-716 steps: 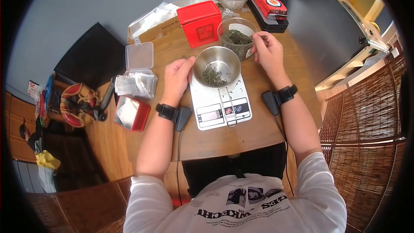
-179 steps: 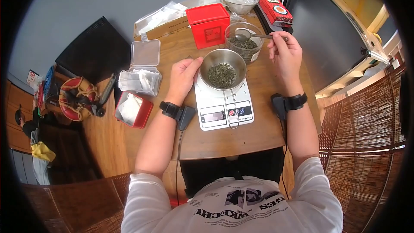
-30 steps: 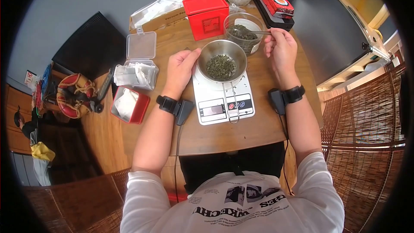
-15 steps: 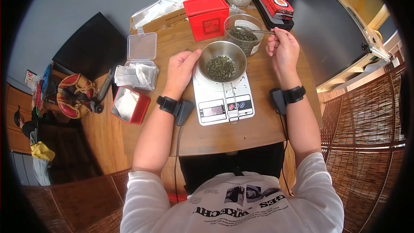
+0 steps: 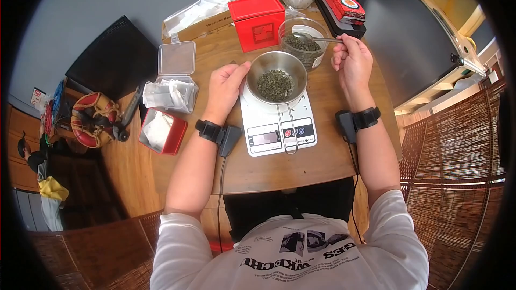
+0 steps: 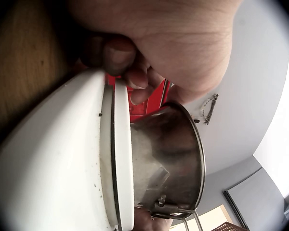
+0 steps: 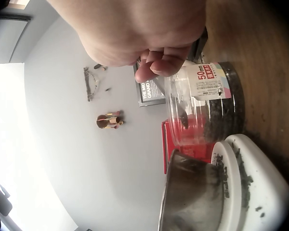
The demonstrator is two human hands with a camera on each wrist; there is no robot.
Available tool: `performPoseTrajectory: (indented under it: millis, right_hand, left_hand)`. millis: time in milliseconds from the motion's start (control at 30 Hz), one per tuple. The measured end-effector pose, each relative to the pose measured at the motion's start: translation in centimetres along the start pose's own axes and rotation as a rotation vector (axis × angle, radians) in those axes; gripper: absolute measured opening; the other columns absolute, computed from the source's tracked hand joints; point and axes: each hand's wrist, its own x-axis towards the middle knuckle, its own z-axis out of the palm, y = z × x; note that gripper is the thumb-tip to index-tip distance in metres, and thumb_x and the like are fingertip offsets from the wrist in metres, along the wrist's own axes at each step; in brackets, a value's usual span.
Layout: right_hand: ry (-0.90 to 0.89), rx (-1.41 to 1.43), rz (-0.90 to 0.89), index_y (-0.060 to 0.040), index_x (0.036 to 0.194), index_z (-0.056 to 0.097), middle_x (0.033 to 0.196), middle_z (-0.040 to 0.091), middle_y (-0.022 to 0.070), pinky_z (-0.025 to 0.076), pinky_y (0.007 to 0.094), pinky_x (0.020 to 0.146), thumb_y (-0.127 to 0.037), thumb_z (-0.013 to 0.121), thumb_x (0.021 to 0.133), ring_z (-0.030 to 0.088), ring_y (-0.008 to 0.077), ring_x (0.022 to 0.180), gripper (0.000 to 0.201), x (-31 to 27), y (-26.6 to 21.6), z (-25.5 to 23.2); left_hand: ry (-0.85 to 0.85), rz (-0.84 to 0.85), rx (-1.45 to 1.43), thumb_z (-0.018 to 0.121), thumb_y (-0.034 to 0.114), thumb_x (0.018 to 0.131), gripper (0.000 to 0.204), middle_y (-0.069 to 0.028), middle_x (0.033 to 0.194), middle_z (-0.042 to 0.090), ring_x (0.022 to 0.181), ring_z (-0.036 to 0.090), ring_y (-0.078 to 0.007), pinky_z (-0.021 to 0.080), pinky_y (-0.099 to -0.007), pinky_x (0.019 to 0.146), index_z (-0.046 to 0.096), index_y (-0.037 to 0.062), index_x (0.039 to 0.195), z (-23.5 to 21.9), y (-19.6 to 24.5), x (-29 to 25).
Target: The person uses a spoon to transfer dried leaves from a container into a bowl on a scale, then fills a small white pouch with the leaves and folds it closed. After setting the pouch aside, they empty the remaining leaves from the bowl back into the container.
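Red tin (image 5: 180,135): open, white bags inside. Plastic box (image 5: 189,99): just behind it, lid up, also holding white bags. Left hand (image 5: 224,87): fingers curled, thumb side at the pan's rim; whether it grips cannot be told. Red canister (image 5: 259,26): lidded, behind the pan. Scale (image 5: 260,115): white, on the table (image 5: 258,177). Pan (image 5: 277,62): steel, upright on the scale, handle toward the person, green leaf bits (image 5: 275,85) within. Jar (image 7: 209,84): clear, leaf inside, behind and right of the pan. Spoon (image 5: 325,40): bowl in the jar. Right hand (image 5: 356,64): pinching the spoon's handle.
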Motion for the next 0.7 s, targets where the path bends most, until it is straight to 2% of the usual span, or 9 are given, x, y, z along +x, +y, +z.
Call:
performPoseTrajectory:
  millis: [700]
  right_hand:
    - [-0.007, -0.053, 0.070, 0.0036, 0.099, 0.060, 0.073, 0.062, 0.0097, 0.037, 0.0261, 0.040, -0.013, 0.059, 0.097, 0.051, 0.0127, 0.046, 0.017, -0.53, 0.66, 0.55]
  left_hand:
    - [0.011, 0.000, 0.005, 0.066, 0.023, 0.098, 0.040, 0.0054, 0.057, 0.050, 0.053, 0.041, -0.0030, 0.030, -0.0240, 0.049, 0.058, 0.0059, 0.063, 0.06, -0.05, -0.04]
